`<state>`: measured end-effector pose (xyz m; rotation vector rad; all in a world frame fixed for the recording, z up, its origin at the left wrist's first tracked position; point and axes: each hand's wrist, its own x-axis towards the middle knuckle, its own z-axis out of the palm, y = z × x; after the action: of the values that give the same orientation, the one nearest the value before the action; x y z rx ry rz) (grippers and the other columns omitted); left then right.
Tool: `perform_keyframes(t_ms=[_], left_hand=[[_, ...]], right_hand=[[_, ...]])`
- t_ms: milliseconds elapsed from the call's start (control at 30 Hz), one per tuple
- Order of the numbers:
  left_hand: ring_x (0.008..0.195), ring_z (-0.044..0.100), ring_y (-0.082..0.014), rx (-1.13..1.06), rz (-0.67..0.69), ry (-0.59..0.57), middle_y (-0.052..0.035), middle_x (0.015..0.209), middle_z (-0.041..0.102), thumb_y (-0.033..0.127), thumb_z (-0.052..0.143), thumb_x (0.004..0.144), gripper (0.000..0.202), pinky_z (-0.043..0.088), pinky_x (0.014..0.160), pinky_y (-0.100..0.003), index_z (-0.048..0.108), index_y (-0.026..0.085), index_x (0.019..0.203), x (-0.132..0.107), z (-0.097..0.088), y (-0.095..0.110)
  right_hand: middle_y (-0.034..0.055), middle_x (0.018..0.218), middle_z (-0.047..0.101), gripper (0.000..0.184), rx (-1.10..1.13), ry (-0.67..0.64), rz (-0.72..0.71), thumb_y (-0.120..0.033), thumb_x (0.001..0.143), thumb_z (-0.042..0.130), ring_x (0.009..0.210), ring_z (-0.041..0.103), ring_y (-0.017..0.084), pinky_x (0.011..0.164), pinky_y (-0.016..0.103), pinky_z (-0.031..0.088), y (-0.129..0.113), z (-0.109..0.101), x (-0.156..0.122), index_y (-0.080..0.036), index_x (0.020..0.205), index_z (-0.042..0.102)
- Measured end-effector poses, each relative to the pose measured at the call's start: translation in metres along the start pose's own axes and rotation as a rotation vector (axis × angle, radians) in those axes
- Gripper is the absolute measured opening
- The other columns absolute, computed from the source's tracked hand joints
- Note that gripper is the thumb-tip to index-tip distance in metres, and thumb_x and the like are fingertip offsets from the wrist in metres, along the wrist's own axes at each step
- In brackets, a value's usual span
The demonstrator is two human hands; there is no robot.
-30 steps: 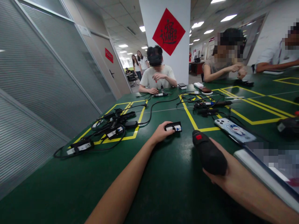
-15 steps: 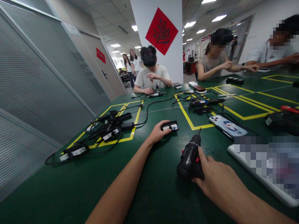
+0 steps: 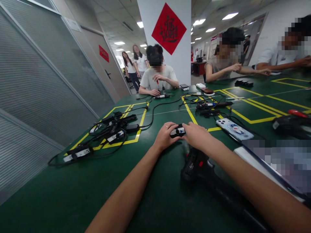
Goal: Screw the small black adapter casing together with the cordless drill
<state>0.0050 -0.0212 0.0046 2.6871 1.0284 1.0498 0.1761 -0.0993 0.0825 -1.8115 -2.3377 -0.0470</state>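
My left hand [image 3: 164, 136] and my right hand [image 3: 197, 135] meet on a small black adapter block with white labels [image 3: 178, 131], which rests on the green table [image 3: 73, 194]. Both hands have fingers curled on it, one from each side. A black electric screwdriver with a red button [image 3: 194, 163] lies on the table under my right forearm, with no hand on it.
A pile of black adapters and cables [image 3: 109, 129] lies in a yellow-taped box at left. A phone [image 3: 230, 128] and a white tablet [image 3: 267, 161] lie at right. More cables [image 3: 209, 108] sit further back. Three people work at the table's far side.
My right hand set the electric screwdriver down on the table and moved forward to the adapter block. My left hand stayed on the block.
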Motion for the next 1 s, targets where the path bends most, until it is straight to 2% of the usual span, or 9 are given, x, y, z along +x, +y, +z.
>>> perform_keyframes(t_ms=[133,267,533,867,1000], left_hand=[[0.107,0.049,-0.0229,0.096,0.057,-0.044,-0.0099,0.109,0.056,0.028,0.058,0.078,0.038,0.042,0.094,-0.041,0.054,0.018,0.114,0.0,0.003,0.001],[0.107,0.049,-0.0231,0.179,0.088,-0.054,-0.011,0.11,0.056,0.03,0.052,0.082,0.034,0.042,0.094,-0.039,0.054,0.015,0.112,0.001,0.002,0.002],[0.113,0.048,-0.0248,0.286,0.192,-0.136,-0.0134,0.11,0.057,0.029,0.045,0.086,0.032,0.038,0.1,-0.041,0.054,0.012,0.111,-0.001,-0.001,0.011],[0.116,0.049,-0.0252,0.345,0.179,-0.078,-0.0129,0.114,0.059,0.025,0.045,0.085,0.031,0.037,0.103,-0.043,0.054,0.012,0.112,-0.006,0.004,0.015],[0.118,0.048,-0.0245,0.365,0.122,0.011,-0.0113,0.113,0.06,0.025,0.048,0.084,0.031,0.038,0.102,-0.041,0.055,0.014,0.112,-0.004,-0.01,0.028]], right_hand=[[0.0074,0.116,0.057,0.032,0.085,0.016,-0.066,-0.03,0.088,0.054,0.097,0.059,0.021,0.08,0.042,0.05,0.01,0.03,0.019,-0.017,0.117,0.052],[0.0067,0.114,0.059,0.028,0.134,0.034,-0.088,-0.029,0.089,0.052,0.096,0.059,0.02,0.081,0.042,0.05,0.018,0.046,0.02,-0.017,0.114,0.054],[0.0066,0.114,0.059,0.026,0.102,0.003,-0.068,-0.029,0.089,0.052,0.096,0.06,0.02,0.082,0.042,0.049,0.015,0.048,0.021,-0.017,0.112,0.056],[0.0065,0.112,0.06,0.026,0.038,-0.007,-0.053,-0.029,0.088,0.053,0.094,0.06,0.019,0.08,0.04,0.05,0.016,0.053,0.023,-0.016,0.111,0.056],[0.0065,0.111,0.06,0.025,0.027,0.006,-0.038,-0.029,0.088,0.053,0.093,0.061,0.019,0.079,0.04,0.051,0.016,0.056,0.025,-0.016,0.11,0.056]])
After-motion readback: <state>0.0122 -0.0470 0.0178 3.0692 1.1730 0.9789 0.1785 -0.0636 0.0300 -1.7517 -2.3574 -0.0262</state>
